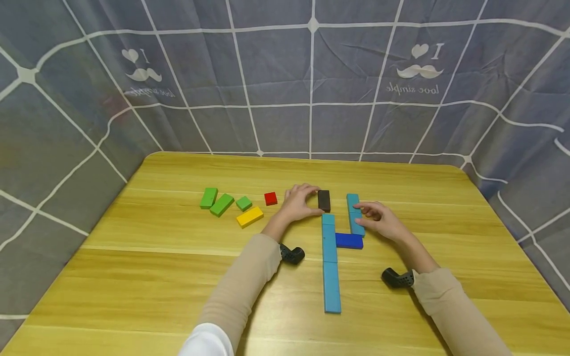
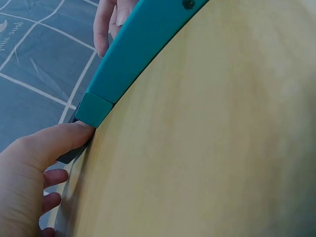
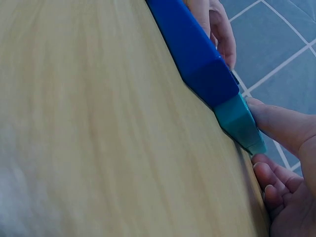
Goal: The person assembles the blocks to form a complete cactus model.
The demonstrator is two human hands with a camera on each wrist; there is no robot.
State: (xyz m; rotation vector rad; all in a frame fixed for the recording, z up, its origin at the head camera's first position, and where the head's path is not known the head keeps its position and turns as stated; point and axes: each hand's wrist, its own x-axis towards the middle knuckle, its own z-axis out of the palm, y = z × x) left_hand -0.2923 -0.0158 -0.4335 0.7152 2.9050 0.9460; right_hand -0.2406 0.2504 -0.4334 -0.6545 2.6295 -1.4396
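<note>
Left hand (image 1: 296, 203) grips black block (image 1: 324, 201) end-to-end; right hand (image 1: 382, 220), thumb and finger parted, touches light-blue pair (image 1: 353, 213), likely steadying it.

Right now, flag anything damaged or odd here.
A dark spot marks one otherwise plain light-blue block, possibly a knot or chip. On the curtain, the lettering reads backwards. Nothing looks spilled.

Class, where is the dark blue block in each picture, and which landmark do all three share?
Head view: the dark blue block, right of centre, below the middle.
Left wrist view: not in it.
Right wrist view: near the top, right of centre.
Shared landmark: the right hand, seen in all three.
</note>
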